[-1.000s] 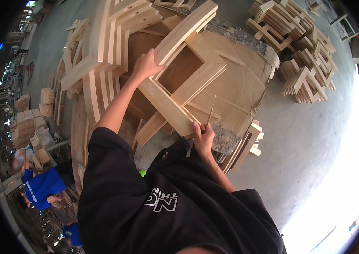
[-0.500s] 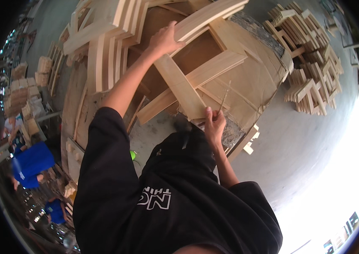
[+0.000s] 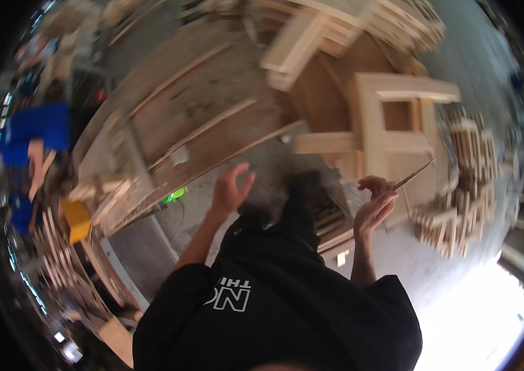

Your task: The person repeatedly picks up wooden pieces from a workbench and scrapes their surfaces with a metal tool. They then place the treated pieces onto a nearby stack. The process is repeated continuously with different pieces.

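My right hand is closed on a thin yellowish stick, which points away to the upper right. Blur hides what kind of stick it is. Just beyond that hand lies a pale wooden frame of joined boards, resting on a brown surface. My left hand hangs in front of me over the floor, fingers apart and nothing in them. It is close to the edge of a long worn wooden bench and away from the frame.
Stacked wooden frames stand at the far side, and more stacks sit on the floor at right. A bright green object lies below the bench. At left are a yellow object and a person in blue.
My view has swung left, so the frame now appears farther right. My left hand has let go of the boards and come down nearer me. The thin stick remains in my right hand.
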Demonstrator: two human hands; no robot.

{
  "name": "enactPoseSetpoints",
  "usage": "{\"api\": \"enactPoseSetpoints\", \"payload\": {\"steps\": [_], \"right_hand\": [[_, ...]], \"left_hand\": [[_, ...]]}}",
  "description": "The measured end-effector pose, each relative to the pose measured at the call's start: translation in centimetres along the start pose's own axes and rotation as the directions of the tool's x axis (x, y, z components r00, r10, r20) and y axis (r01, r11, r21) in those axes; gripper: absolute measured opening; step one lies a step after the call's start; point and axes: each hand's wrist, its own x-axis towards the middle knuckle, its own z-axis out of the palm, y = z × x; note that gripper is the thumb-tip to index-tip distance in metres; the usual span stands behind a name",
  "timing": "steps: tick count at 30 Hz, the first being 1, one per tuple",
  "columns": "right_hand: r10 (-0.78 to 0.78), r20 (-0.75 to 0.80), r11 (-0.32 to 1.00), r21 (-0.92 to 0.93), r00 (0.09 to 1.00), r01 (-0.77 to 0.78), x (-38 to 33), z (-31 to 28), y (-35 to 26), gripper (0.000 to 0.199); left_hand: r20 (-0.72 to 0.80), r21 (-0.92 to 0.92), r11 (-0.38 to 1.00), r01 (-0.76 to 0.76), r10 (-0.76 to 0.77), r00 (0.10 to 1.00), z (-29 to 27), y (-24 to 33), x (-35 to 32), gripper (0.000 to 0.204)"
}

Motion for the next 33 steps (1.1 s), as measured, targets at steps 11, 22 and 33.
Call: {"api": "enactPoseSetpoints", "payload": {"steps": [11, 22, 33], "right_hand": [[-0.102, 0.918, 0.989, 0.134, 0.384, -0.056, -28.4, 27.9, -10.2, 0.042], [-0.053, 0.931, 0.983, 0.112, -0.362, 0.144, -48.7, 45.9, -15.1, 0.02], [-0.174, 0.939, 0.985, 0.166, -0.297, -0.05, -66.9, 65.0, -20.0, 0.018]], "left_hand": [[-0.489, -0.206, 0.923, 0.324, -0.384, 0.783, -17.5, -13.8, -27.4, 0.026], [-0.725, -0.631, 0.71, 0.313, -0.683, 0.086, -32.6, -26.3, -41.5, 0.019], [-0.948, -0.319, 0.689, 0.65, -0.216, -0.235, -63.5, -42.0, -55.9, 0.045]]}}
